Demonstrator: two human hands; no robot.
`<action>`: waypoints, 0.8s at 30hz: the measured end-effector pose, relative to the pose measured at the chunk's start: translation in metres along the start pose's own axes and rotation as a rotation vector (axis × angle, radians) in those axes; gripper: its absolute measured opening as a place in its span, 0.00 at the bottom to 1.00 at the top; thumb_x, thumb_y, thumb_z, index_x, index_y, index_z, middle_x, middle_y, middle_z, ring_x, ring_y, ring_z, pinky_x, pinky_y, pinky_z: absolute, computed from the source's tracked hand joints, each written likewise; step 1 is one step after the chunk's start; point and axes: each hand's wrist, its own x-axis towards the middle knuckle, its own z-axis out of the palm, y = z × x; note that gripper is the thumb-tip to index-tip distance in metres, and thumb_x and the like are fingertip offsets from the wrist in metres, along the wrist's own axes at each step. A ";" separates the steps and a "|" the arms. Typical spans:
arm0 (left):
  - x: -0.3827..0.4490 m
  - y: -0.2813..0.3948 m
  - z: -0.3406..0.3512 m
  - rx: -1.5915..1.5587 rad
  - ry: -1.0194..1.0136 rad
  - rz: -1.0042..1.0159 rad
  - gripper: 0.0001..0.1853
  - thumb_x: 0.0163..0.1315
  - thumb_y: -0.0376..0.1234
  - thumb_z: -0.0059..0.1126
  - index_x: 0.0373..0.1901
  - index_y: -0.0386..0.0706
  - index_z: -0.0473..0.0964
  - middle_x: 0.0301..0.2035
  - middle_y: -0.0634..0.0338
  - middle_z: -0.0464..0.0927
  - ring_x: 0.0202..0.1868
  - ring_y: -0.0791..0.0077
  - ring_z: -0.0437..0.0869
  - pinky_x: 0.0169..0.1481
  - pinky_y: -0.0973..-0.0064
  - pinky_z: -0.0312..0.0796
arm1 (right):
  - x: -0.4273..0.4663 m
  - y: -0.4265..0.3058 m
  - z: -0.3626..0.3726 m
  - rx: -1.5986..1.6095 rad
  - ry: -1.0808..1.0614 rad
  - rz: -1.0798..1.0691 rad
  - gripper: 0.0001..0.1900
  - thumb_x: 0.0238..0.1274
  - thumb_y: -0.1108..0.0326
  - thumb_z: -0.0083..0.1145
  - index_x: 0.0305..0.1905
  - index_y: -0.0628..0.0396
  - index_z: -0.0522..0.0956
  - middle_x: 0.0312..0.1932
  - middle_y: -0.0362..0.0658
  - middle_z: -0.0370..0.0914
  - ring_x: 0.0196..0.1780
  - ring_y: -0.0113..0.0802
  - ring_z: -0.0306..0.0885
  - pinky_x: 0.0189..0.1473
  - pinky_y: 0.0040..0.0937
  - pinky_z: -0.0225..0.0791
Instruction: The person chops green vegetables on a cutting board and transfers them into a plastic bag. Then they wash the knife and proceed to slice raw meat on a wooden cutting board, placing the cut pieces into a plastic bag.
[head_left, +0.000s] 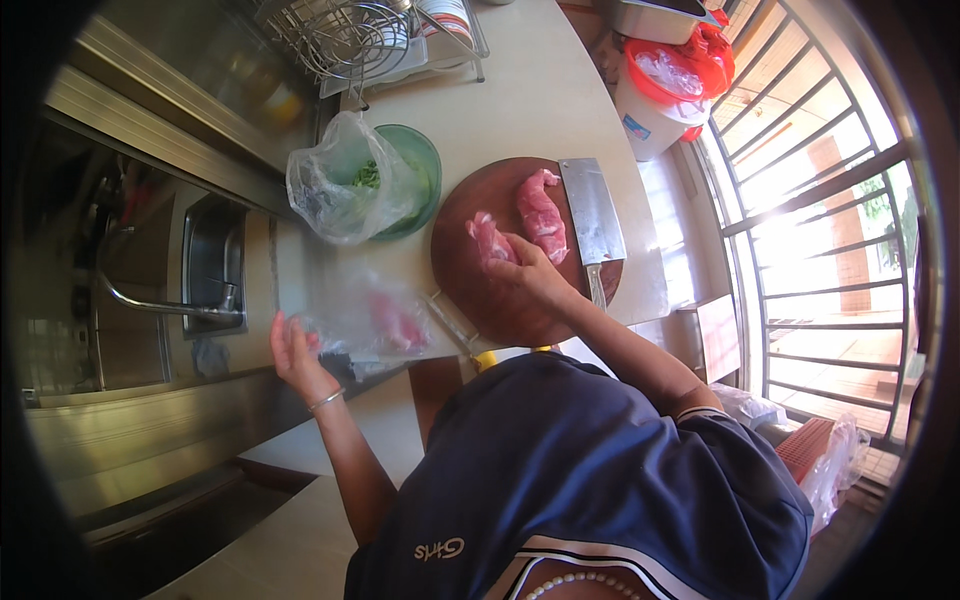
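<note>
My right hand (532, 270) grips a piece of raw meat (489, 238) over the round wooden chopping board (469, 300). A longer strip of raw meat (541, 214) lies on the board just beyond my fingers. At the board's right side rests a cleaver (592, 210), its handle towards me. My left hand (296, 356) is raised at the left, beside a clear plastic bag (352, 322) with more raw meat (396, 319) in or under it. The bag is blurred, and whether my fingers hold it cannot be told.
Behind the bag stands a green bowl (425, 161) with a clear plastic bag (322, 187) of leafy greens in it. A dish rack (450, 56) is at the counter's far end. The sink (217, 262) lies left, and a white bucket (649, 112) stands far right.
</note>
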 end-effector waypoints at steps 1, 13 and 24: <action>-0.001 0.000 0.000 0.005 0.004 -0.013 0.19 0.63 0.30 0.57 0.57 0.43 0.73 0.45 0.62 0.77 0.32 0.83 0.72 0.38 0.83 0.66 | 0.002 -0.001 0.001 -0.230 0.059 -0.142 0.27 0.60 0.60 0.61 0.59 0.63 0.68 0.42 0.47 0.78 0.40 0.34 0.77 0.41 0.31 0.70; -0.013 -0.005 0.004 0.053 -0.047 0.057 0.21 0.64 0.27 0.55 0.60 0.38 0.70 0.49 0.57 0.75 0.38 0.78 0.75 0.42 0.80 0.71 | 0.010 -0.003 -0.055 -1.341 0.445 -0.307 0.39 0.45 0.63 0.67 0.64 0.62 0.63 0.50 0.56 0.71 0.54 0.55 0.69 0.57 0.45 0.64; -0.019 -0.006 0.010 -0.003 -0.094 0.009 0.21 0.63 0.28 0.56 0.59 0.39 0.70 0.50 0.57 0.75 0.36 0.78 0.76 0.40 0.79 0.70 | 0.004 -0.035 -0.094 0.465 0.035 0.076 0.21 0.57 0.65 0.59 0.54 0.61 0.74 0.40 0.41 0.78 0.39 0.27 0.76 0.40 0.25 0.70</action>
